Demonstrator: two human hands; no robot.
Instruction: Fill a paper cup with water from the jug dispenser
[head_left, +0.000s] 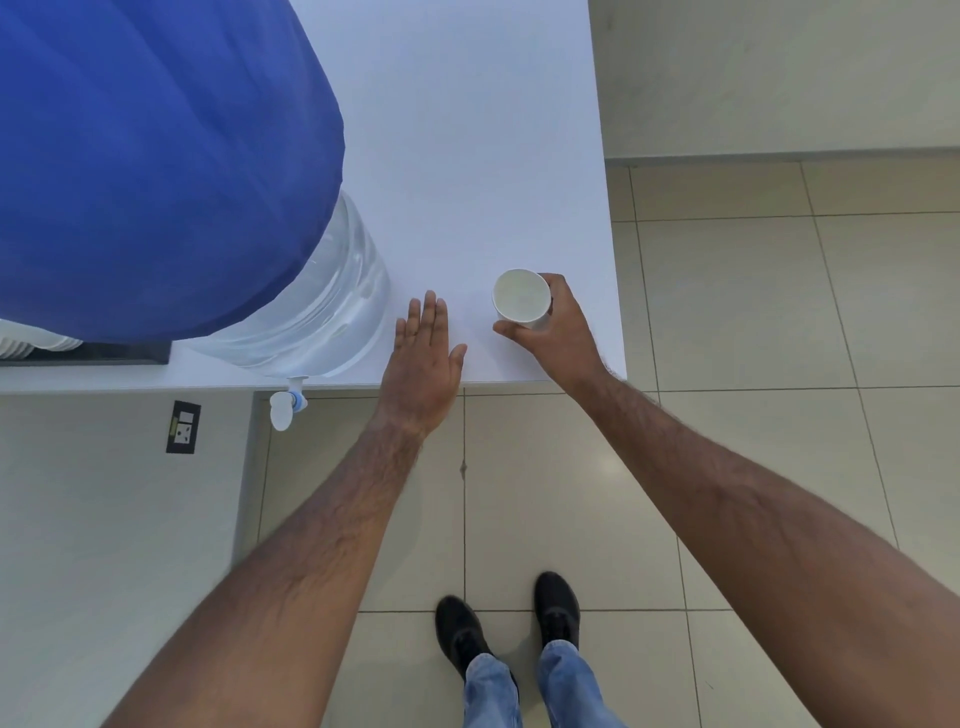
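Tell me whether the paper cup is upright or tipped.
Upright: the paper cup shows its round open mouth to the camera, held by the right hand on the white table.

A white counter (467, 130) is carrying a clear water jug (332, 306) under a blue cover at nine o'clock, its tap (284, 408) overhanging the near edge. At three o'clock a paper cup (521, 299) is standing upright, with a flat left hand (423, 358) lying between them.

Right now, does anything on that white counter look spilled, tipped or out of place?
Nothing stands out. The paper cup stands upright on the counter, held by the right hand; the left hand lies flat beside it. The water jug is upright, its tap overhanging the edge. No spill is visible.
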